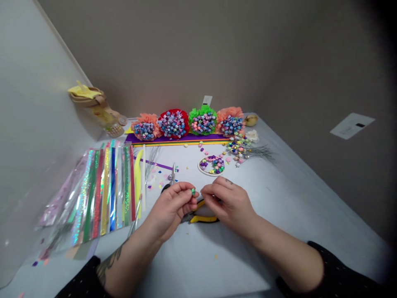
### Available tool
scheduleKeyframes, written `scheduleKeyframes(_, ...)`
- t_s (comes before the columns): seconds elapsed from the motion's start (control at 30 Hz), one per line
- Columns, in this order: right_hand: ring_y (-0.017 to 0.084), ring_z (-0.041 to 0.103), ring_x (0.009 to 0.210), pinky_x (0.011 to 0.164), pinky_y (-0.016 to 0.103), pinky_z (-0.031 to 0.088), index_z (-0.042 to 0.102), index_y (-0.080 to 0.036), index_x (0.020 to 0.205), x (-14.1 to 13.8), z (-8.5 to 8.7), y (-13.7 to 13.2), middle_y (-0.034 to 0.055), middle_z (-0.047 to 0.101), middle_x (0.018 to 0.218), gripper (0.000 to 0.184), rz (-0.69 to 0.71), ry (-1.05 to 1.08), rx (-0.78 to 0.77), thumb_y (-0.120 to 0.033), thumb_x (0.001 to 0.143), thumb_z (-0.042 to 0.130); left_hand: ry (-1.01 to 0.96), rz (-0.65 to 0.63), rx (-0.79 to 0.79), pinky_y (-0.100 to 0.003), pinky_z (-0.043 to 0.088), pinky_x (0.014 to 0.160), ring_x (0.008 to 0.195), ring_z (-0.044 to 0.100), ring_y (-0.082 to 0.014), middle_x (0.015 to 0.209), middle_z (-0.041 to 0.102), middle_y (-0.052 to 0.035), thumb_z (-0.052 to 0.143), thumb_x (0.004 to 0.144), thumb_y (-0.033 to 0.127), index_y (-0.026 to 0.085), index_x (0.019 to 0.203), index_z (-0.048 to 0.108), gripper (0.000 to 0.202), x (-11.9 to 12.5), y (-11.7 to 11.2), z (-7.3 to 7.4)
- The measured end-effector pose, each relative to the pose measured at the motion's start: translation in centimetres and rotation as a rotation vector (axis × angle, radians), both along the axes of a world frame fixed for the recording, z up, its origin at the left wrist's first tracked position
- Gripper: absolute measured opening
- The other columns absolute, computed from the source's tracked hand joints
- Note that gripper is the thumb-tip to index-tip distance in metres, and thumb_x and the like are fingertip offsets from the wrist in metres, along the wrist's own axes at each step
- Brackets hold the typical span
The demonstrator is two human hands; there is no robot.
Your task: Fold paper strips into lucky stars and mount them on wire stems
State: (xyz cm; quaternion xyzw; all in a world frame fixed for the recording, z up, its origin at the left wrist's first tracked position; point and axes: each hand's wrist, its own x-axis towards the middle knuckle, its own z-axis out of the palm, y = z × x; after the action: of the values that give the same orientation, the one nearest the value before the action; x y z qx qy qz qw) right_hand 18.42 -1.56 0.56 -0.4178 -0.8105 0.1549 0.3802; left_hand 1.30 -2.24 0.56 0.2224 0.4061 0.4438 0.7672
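Your left hand [172, 209] pinches a small green paper star [192, 191] between thumb and fingertips, over the middle of the tabletop [279, 231]. The star is too small to show a long axis or which way it points. Your right hand [228, 203] has its grip bunched just beside the star; you cannot tell if it holds anything. Yellow-handled pliers [203, 218] lie beneath your hands, and scissors [172, 176] point toward the far edge.

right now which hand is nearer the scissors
Left: the left hand is just in front of the scissors, by their black handle, while the right hand is farther to their right.
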Motion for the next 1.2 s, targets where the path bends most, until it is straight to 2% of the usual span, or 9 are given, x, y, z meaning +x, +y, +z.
scheduleKeyframes(0.23, 0.011, 0.048, 0.059, 0.059, 0.022, 0.038, 0.064, -0.018, 0.074, 0.0, -0.2, 0.0, 0.0007, 0.05, 0.062, 0.022, -0.049, -0.12, 0.164, -0.013, 0.086, 0.047, 0.064, -0.007, 0.023, -0.016, 0.05, 0.059, 0.057, 0.058, -0.0056, 0.071, 0.066, -0.0008, 0.073, 0.071, 0.023, 0.013, 0.083, 0.06, 0.02, 0.1, -0.1, -0.1)
scheduleKeyframes(0.4, 0.011, 0.045, 0.055, 0.056, 0.022, 0.036, 0.065, -0.016, 0.068, 0.1, 0.4, -0.2, 0.0004, 0.048, 0.058, 0.025, -0.043, -0.138, 0.163, -0.011, 0.085, 0.046, 0.343, 0.015, 0.163, -0.018, 0.05, 0.063, 0.061, 0.06, -0.0078, 0.068, 0.067, 0.0002, 0.068, 0.074, 0.027, 0.015, 0.084, 0.061, 0.017, 0.1, -0.2, -0.3)
scheduleKeyframes(0.5, 0.01, 0.047, 0.055, 0.054, 0.021, 0.036, 0.066, -0.015, 0.071, 0.3, 1.1, -0.2, 0.0002, 0.05, 0.059, 0.02, 0.003, 0.014, -0.07, -0.011, 0.08, 0.049, 0.537, -0.007, 0.307, -0.02, 0.05, 0.064, 0.065, 0.062, -0.0105, 0.067, 0.066, 0.0003, 0.065, 0.076, 0.026, 0.016, 0.085, 0.063, 0.013, -0.1, -0.4, -0.2)
scheduleKeyframes(0.67, 0.009, 0.047, 0.051, 0.048, 0.019, 0.036, 0.066, -0.014, 0.067, 0.4, 1.5, 0.4, -0.001, 0.055, 0.057, 0.012, -0.003, 0.274, -0.776, -0.017, 0.072, 0.055, 0.789, -0.057, 0.56, -0.023, 0.05, 0.066, 0.07, 0.063, -0.0129, 0.076, 0.069, -0.0013, 0.061, 0.077, 0.021, 0.018, 0.082, 0.068, 0.009, -0.4, -0.4, 0.1)
scheduleKeyframes(0.73, 0.009, 0.046, 0.049, 0.046, 0.019, 0.036, 0.065, -0.014, 0.068, 0.4, 1.5, 0.4, -0.0013, 0.055, 0.055, 0.012, 0.004, 0.31, -0.901, -0.019, 0.072, 0.055, 0.867, -0.086, 0.653, -0.024, 0.05, 0.07, 0.073, 0.063, -0.0138, 0.079, 0.069, -0.0019, 0.06, 0.077, 0.02, 0.019, 0.081, 0.07, 0.01, -0.5, -0.5, 0.1)
scheduleKeyframes(0.8, 0.01, 0.049, 0.054, 0.049, 0.02, 0.038, 0.065, -0.014, 0.066, 0.3, 1.5, 0.3, -0.0005, 0.056, 0.058, 0.012, -0.006, 0.277, -0.76, -0.016, 0.071, 0.054, 0.855, -0.097, 0.644, -0.024, 0.051, 0.069, 0.073, 0.064, -0.0141, 0.08, 0.07, -0.0024, 0.059, 0.078, 0.021, 0.019, 0.085, 0.069, 0.012, -0.4, -0.5, 0.2)
scheduleKeyframes(0.87, 0.011, 0.051, 0.059, 0.055, 0.021, 0.039, 0.065, -0.015, 0.065, 0.4, 1.6, 0.2, 0.0001, 0.057, 0.062, 0.014, -0.017, 0.22, -0.515, -0.012, 0.071, 0.053, 0.758, -0.067, 0.542, -0.024, 0.052, 0.067, 0.071, 0.065, -0.014, 0.078, 0.069, -0.0023, 0.06, 0.078, 0.024, 0.018, 0.093, 0.065, 0.017, -0.3, -0.5, 0.3)
scheduleKeyframes(0.93, 0.01, 0.05, 0.059, 0.056, 0.021, 0.039, 0.065, -0.016, 0.066, 0.4, 1.8, 0.1, -0.0003, 0.056, 0.062, 0.014, -0.02, 0.19, -0.375, -0.01, 0.072, 0.054, 0.647, -0.033, 0.439, -0.024, 0.053, 0.067, 0.072, 0.065, -0.0138, 0.077, 0.069, -0.0015, 0.064, 0.075, 0.026, 0.018, 0.098, 0.061, 0.024, -0.2, -0.4, 0.4)
scheduleKeyframes(1.2, 0.01, 0.052, 0.059, 0.055, 0.02, 0.039, 0.064, -0.016, 0.066, -0.1, 1.5, -0.1, -0.0005, 0.058, 0.063, 0.013, -0.023, 0.218, -0.421, -0.01, 0.073, 0.056, 0.535, -0.094, 0.352, -0.022, 0.051, 0.064, 0.064, 0.062, -0.0117, 0.069, 0.068, -0.0021, 0.066, 0.072, 0.027, 0.014, 0.085, 0.066, 0.018, 0.0, -0.4, 0.5)
